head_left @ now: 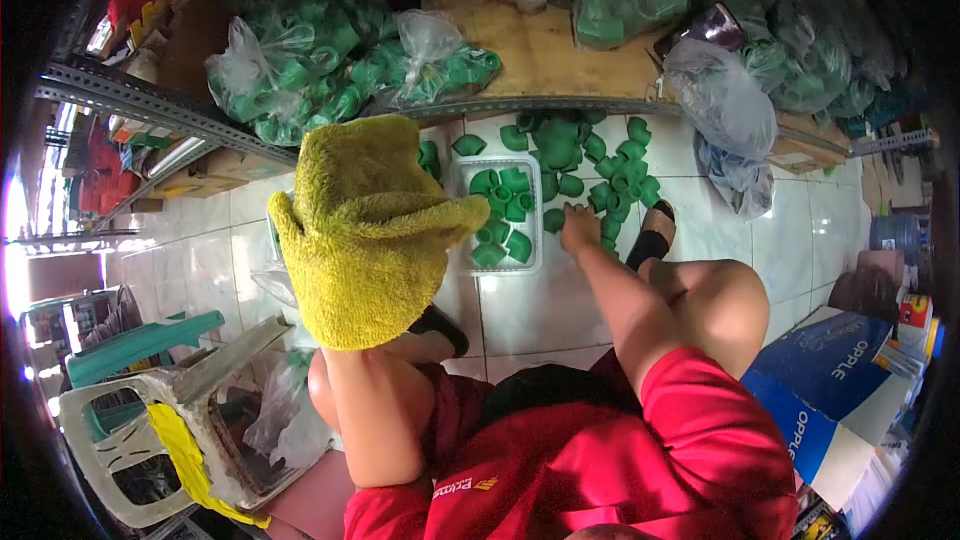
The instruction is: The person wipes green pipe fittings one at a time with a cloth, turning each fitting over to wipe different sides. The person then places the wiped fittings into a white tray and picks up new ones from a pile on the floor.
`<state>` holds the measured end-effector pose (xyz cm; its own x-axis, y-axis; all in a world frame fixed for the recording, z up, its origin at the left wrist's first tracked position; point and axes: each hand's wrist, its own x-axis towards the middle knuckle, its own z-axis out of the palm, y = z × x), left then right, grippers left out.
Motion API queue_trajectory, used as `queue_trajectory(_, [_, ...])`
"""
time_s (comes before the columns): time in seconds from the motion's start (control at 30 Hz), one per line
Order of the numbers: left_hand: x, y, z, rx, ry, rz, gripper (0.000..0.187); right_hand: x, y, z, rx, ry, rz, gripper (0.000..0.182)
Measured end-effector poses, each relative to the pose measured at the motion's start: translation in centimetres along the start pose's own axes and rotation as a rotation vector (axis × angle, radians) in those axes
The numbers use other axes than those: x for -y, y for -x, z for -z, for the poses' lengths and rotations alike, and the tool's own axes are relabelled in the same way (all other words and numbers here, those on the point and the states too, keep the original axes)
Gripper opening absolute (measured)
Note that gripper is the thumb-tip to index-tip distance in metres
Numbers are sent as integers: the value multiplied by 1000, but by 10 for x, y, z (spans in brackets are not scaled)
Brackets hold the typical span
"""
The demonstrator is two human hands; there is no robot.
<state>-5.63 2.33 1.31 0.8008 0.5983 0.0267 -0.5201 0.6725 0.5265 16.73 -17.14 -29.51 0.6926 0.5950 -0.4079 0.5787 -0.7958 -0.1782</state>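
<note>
A yellow-green towel [375, 240] is draped over my left hand and hides its fingers. The towel hangs beside a clear plastic tray [537, 240] on the tiled floor, its tip reaching over the tray's left edge. Several green pipe elbows [515, 180] lie inside the tray. My right hand [578, 227] is just right of the tray, its fingers bent at a green elbow [554, 220]; whether it grips the piece is not clear. More loose green fittings [625, 175] are heaped on the floor beyond and to the right of this hand.
A wooden shelf [540, 50] ahead bears bags of green fittings [310, 60]. A metal rack beam [160, 105] runs at the left, above a worn plastic chair [190, 420]. Blue and white boxes [820, 370] stand at the right. My feet and knees flank the tray.
</note>
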Motion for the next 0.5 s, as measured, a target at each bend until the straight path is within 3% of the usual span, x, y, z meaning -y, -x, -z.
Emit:
queue_trajectory(0.1, [2,-3,-5,53,48,16,40,1,3,-12,73,86,-47,42])
queue_trajectory(0.27, [3,-7,-11,147,124,28,40,-1,14,-6,-79,-95,-62,40])
queue_trajectory(0.33, [-8,-23,-8,191,153,20,40,-9,5,-6,-175,-423,-75,44])
queue_trajectory(0.37, [6,-8,-16,212,166,12,40,-11,2,5,-185,-419,-62,44])
queue_trajectory(0.43, [7,-10,-19,252,188,-7,41,-11,-11,41,-121,-576,37,50])
queue_trajectory(0.5, [-1,-13,-18,294,205,-31,41,3,-25,85,109,-1032,81,51])
